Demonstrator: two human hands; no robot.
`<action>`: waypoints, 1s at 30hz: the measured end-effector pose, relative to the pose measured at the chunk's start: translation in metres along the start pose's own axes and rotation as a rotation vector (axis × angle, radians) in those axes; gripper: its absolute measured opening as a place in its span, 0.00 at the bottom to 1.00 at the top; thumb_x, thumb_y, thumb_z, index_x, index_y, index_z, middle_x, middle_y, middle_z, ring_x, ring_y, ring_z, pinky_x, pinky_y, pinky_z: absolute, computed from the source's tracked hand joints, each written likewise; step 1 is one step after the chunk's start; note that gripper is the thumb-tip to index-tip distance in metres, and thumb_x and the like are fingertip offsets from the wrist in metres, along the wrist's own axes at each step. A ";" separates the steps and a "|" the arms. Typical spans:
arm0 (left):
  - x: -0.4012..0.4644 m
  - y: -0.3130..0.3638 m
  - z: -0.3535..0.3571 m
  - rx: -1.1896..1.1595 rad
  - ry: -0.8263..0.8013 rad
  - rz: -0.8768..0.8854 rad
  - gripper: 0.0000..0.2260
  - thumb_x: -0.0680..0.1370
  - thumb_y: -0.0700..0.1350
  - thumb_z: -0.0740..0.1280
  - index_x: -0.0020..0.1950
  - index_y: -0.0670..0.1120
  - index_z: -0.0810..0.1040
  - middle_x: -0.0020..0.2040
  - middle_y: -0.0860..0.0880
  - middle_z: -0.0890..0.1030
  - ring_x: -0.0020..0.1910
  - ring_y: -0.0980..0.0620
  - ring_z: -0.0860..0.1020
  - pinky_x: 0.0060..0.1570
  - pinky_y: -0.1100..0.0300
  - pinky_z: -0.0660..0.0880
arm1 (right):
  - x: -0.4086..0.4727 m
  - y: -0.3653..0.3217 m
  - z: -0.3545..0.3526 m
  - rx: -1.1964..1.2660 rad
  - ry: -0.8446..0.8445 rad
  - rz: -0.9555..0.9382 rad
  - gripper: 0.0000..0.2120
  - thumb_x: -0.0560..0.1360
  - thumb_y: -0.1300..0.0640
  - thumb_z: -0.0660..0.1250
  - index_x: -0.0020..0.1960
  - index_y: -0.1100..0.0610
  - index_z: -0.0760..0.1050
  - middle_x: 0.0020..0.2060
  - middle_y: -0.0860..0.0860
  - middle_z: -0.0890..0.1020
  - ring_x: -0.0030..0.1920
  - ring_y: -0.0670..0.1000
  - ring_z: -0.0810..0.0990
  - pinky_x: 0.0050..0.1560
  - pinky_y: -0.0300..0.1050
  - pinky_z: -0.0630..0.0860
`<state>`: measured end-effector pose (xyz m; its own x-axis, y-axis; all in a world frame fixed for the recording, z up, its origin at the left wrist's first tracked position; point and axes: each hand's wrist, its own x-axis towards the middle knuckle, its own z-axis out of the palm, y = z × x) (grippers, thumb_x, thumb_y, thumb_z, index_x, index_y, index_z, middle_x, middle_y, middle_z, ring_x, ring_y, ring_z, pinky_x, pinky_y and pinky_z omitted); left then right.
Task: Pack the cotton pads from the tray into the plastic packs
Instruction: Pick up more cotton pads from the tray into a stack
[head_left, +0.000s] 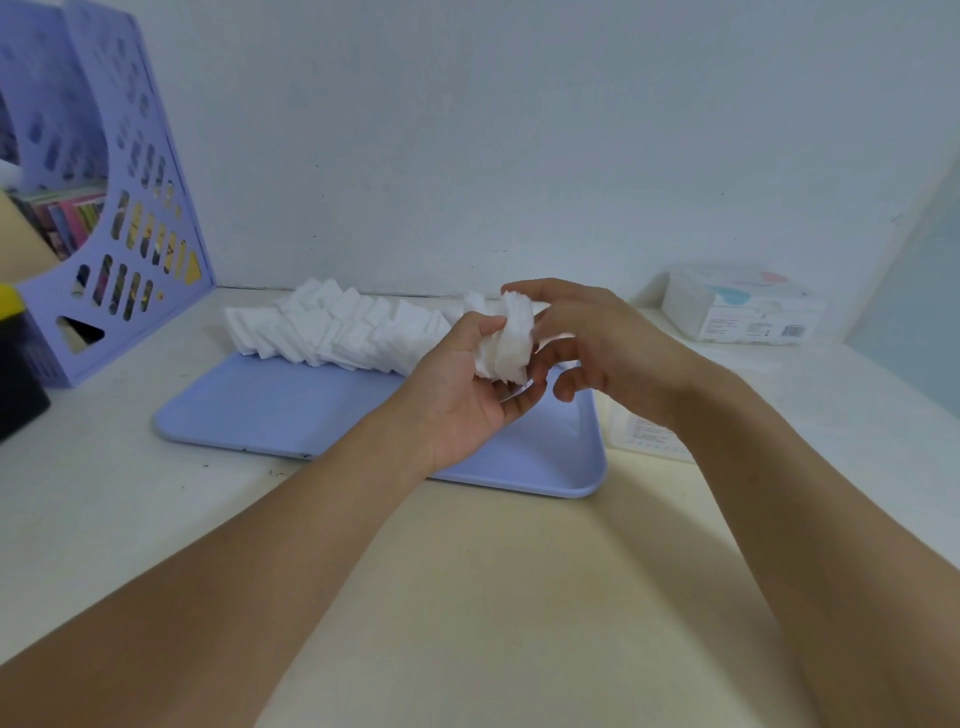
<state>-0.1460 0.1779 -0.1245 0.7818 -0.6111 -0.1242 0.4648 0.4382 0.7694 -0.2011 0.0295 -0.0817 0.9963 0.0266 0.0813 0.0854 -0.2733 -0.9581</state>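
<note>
The tray (291, 410) lies flat on the table (467, 597), its far edge close to the wall (467, 130) and its near right corner rounded. Loose cotton pads (332, 327) lie in overlapping rows along the tray's far edge; the near half of the tray is bare. A file rack (119, 208) stands at the far left. A filled plastic pack (743, 312) sits at the far right by the wall, well apart from the tray, and a flat pack (644, 431) lies just beside the tray's right edge, partly hidden by the right forearm. The left hand (462, 395), palm up above the tray, grips a stack of cotton pads (509, 343) between thumb and curled fingers. The right hand (597, 338) curves over the stack from the right, its fingers spread and bent, fingertips touching the stack's top and side.
</note>
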 end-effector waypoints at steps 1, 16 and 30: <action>-0.001 0.000 0.000 0.010 -0.010 -0.005 0.17 0.80 0.45 0.63 0.68 0.41 0.76 0.59 0.41 0.81 0.55 0.46 0.79 0.51 0.54 0.79 | 0.000 0.003 0.000 -0.125 0.005 -0.027 0.26 0.71 0.58 0.74 0.67 0.49 0.76 0.47 0.53 0.82 0.39 0.50 0.80 0.33 0.41 0.74; -0.004 0.003 0.000 0.125 -0.056 -0.025 0.18 0.80 0.51 0.67 0.65 0.41 0.79 0.63 0.38 0.81 0.54 0.43 0.82 0.57 0.50 0.80 | 0.003 0.006 -0.008 -0.417 0.235 -0.262 0.25 0.64 0.60 0.82 0.59 0.51 0.79 0.48 0.51 0.84 0.37 0.50 0.84 0.38 0.44 0.82; -0.008 -0.001 0.004 0.183 -0.138 -0.048 0.23 0.80 0.59 0.63 0.68 0.45 0.76 0.60 0.44 0.84 0.59 0.47 0.83 0.59 0.47 0.79 | 0.001 0.011 -0.002 -0.393 0.022 -0.257 0.27 0.63 0.60 0.84 0.59 0.50 0.78 0.50 0.47 0.84 0.51 0.50 0.84 0.53 0.55 0.82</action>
<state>-0.1541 0.1802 -0.1217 0.6901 -0.7185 -0.0863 0.4071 0.2869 0.8672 -0.1987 0.0248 -0.0915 0.9423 0.1216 0.3118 0.3195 -0.6043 -0.7299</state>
